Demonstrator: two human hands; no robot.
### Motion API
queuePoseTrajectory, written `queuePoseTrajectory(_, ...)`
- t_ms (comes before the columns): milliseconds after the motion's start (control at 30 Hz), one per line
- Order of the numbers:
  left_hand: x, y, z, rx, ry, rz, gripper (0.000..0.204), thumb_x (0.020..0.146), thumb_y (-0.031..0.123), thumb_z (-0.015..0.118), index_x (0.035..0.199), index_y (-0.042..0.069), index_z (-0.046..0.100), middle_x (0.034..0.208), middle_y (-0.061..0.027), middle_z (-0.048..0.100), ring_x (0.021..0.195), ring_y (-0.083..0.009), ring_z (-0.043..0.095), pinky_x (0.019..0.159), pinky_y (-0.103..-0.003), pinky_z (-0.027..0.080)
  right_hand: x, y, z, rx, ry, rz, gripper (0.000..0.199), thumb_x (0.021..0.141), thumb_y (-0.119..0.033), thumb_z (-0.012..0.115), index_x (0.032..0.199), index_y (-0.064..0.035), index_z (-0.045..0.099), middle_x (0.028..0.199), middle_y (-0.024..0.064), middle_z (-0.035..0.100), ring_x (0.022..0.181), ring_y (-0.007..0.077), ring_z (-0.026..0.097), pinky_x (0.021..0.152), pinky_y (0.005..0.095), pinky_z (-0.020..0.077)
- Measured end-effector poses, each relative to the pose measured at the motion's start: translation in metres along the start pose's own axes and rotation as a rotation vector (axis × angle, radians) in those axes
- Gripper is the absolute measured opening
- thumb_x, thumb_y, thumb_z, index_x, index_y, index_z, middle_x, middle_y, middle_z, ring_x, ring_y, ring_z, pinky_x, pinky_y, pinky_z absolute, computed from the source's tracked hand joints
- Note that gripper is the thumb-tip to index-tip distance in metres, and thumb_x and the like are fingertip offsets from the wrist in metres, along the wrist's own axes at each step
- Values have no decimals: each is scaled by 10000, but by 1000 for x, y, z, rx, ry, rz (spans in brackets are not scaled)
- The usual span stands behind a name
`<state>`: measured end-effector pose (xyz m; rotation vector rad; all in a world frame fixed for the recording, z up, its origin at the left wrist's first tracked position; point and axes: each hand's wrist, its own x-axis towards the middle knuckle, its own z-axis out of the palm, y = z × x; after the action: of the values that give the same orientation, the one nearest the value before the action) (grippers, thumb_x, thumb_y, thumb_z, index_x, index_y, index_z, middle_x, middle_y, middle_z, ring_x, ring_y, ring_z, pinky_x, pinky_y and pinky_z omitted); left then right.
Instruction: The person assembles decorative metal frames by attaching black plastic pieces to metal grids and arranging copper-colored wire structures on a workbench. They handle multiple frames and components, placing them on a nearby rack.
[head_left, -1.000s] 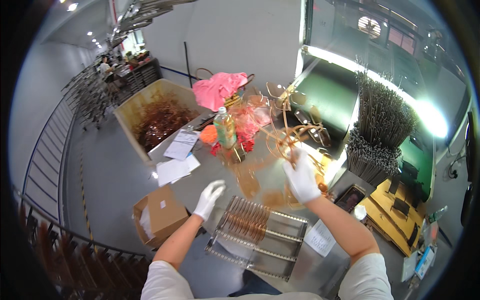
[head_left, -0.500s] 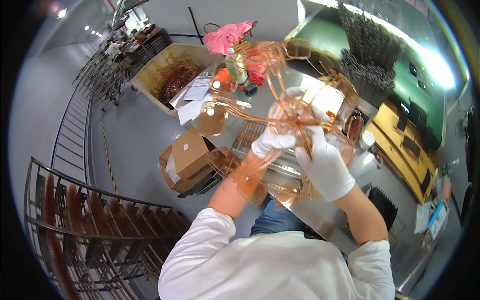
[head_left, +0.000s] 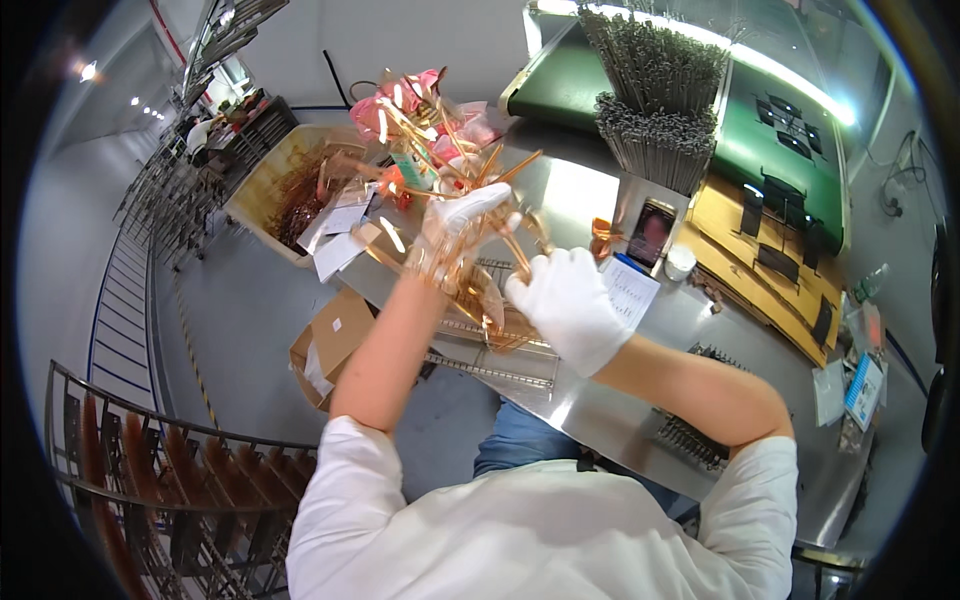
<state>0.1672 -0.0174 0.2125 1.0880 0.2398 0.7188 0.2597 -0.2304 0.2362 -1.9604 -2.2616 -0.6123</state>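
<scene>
My left hand [head_left: 452, 222], in a white glove, is closed around a clear amber plastic molding [head_left: 478, 292] with thin branching runners and flat lens-like pieces. The molding is held up over the metal table, and motion blurs part of it. To its right, my right hand [head_left: 568, 308], also gloved, has its fingers curled in on one of the amber runners. Some fingertips of both hands are hidden by the gloves and the plastic. Under the molding lies a wire rack [head_left: 500, 368] on the metal table [head_left: 575, 400].
A phone [head_left: 652, 235], written paper [head_left: 630, 292] and white roll [head_left: 680, 263] lie at right, near wooden boards [head_left: 720, 245]. Bundled metal rods [head_left: 655, 150] stand before a green conveyor [head_left: 560, 85]. Leftward are a carton [head_left: 342, 335], scrap bin [head_left: 250, 205] and curved rack [head_left: 200, 500].
Both hands have shifted left with the amber molding and moved farther apart. The molding has turned and bunched up, uncovering the phone and paper. My view has swung a little to the right.
</scene>
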Motion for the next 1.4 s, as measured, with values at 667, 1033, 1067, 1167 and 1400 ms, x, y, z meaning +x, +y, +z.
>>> queuePoseTrajectory(667,-5,66,51,1689,-373,561,717,678,56,853,1313,97,524,1198,-148,548,1136,-378,567,966,-421,505,-36,34,51,2411,391,247,965,927,-724,561,1581,-52,339,1460,172,543,1269,320,610,1142,483,449)
queuePoseTrajectory(1033,-3,52,61,1900,-370,510,527,818,94,768,1290,132,538,1263,-162,540,1159,-373,586,794,-471,586,-13,8,61,2234,279,-44,666,887,-521,793,1300,-74,522,1030,57,645,1023,241,662,947,421,538)
queuePoseTrajectory(1067,-3,53,59,1914,-416,517,497,832,113,757,1281,134,542,1263,-160,543,1158,-368,589,784,-471,588,-16,12,56,2133,211,-17,555,905,-474,796,1222,-82,562,953,30,634,947,222,666,892,409,549)
queuePoseTrajectory(1167,-12,56,51,1971,-560,484,377,886,173,706,1233,145,562,1246,-141,557,1160,-348,596,752,-456,597,-32,15,11,1310,-21,-64,279,842,-146,756,1064,-133,587,858,20,596,800,220,617,724,406,499)
queuePoseTrajectory(1400,-45,90,30,2029,-727,699,280,884,197,658,1151,181,575,1122,-60,542,1057,-257,626,633,-388,610,-77,70,-37,1286,354,555,276,966,-238,637,1213,-116,654,960,60,687,847,179,691,692,347,555)
